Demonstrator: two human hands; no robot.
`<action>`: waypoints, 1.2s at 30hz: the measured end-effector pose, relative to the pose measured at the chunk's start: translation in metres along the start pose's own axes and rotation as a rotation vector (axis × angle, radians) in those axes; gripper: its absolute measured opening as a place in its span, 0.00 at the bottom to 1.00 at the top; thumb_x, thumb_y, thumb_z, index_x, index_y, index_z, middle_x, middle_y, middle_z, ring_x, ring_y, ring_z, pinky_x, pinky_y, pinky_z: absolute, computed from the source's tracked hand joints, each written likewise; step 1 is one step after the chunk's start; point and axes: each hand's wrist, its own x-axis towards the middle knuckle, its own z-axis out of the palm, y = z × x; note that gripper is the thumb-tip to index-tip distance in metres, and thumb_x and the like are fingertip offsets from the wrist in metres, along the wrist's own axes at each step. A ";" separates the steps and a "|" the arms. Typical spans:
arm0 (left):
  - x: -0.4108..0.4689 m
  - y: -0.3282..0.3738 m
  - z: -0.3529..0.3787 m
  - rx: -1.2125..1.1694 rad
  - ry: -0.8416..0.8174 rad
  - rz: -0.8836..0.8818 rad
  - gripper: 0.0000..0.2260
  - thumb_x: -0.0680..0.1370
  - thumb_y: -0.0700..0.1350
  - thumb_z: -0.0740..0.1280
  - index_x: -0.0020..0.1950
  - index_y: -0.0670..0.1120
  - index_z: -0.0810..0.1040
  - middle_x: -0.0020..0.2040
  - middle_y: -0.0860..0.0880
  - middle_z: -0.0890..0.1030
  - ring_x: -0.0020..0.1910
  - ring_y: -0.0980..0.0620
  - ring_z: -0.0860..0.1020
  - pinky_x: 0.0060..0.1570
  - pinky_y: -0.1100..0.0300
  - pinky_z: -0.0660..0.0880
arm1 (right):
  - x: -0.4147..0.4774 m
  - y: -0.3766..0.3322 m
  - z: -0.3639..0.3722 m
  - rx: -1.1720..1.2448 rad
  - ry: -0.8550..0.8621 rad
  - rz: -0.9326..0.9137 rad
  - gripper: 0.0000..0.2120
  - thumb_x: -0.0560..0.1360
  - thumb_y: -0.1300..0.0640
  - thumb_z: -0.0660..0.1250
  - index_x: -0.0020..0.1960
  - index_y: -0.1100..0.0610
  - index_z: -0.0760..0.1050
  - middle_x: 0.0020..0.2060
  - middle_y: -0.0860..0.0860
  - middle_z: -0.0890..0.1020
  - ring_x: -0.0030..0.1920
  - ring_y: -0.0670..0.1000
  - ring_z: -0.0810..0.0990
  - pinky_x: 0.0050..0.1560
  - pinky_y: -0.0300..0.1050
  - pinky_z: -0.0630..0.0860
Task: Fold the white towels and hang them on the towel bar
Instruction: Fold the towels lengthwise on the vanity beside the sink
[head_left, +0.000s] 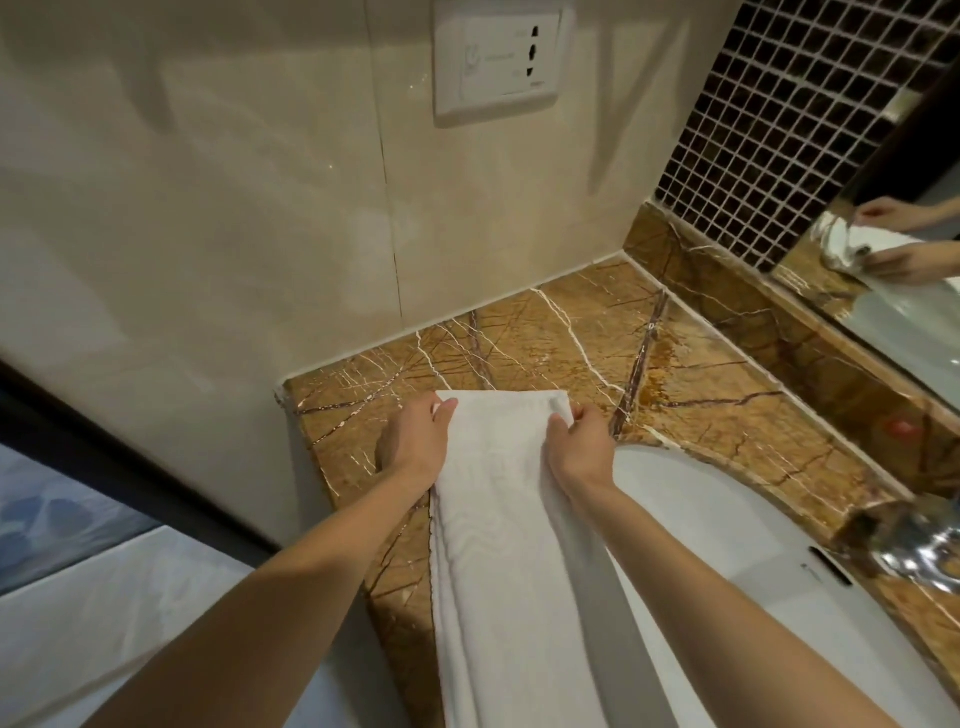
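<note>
Nearest the camera, the white towel (498, 545) is a long narrow strip, already folded lengthwise. It runs out of view at the bottom edge, so how much hangs off the counter (701, 395) cannot be told. If a good length hangs free, its weight could drag the strip back and pull the layers out of line when the grip loosens.

Along its right side the towel borders the white sink basin (727, 530) and seems to overlap the rim. A sideways tug could tip that edge into the bowl, and whether the bowl is wet cannot be seen.

Further on, the left hand (415, 447) pinches the far left corner and the right hand (579, 447) pinches the far right corner, each closed on the cloth with the full width of the strip between them. Uneven pull from the two hands would skew the next fold, and the layered left edge already shows separate plies that could slip apart.

Beyond the hands, a glossy patch (657, 358) on the marble may be water. Sliding the far end forward could soak it.

No towel bar is in view, so the folded strip must be carried somewhere, and it may unfold if held by the corners alone.
</note>
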 end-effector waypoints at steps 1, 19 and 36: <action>-0.001 0.001 0.001 0.030 0.004 -0.013 0.13 0.81 0.55 0.59 0.48 0.47 0.76 0.39 0.46 0.79 0.41 0.42 0.78 0.42 0.51 0.76 | -0.002 -0.001 0.002 -0.050 0.036 -0.019 0.09 0.81 0.54 0.57 0.55 0.59 0.70 0.47 0.56 0.79 0.45 0.56 0.75 0.42 0.45 0.67; -0.112 -0.008 -0.015 -0.150 -0.146 -0.015 0.33 0.74 0.48 0.70 0.75 0.48 0.59 0.66 0.46 0.69 0.65 0.46 0.68 0.64 0.45 0.68 | -0.085 0.095 -0.078 -0.028 -0.306 0.097 0.16 0.77 0.46 0.64 0.61 0.51 0.68 0.37 0.48 0.81 0.33 0.43 0.78 0.27 0.29 0.68; -0.250 -0.006 -0.006 0.237 -0.276 0.130 0.25 0.81 0.57 0.57 0.77 0.56 0.56 0.77 0.46 0.50 0.76 0.43 0.50 0.74 0.46 0.55 | -0.186 0.171 -0.141 -0.166 -0.393 0.010 0.14 0.74 0.57 0.64 0.59 0.52 0.69 0.31 0.47 0.73 0.28 0.43 0.72 0.26 0.28 0.65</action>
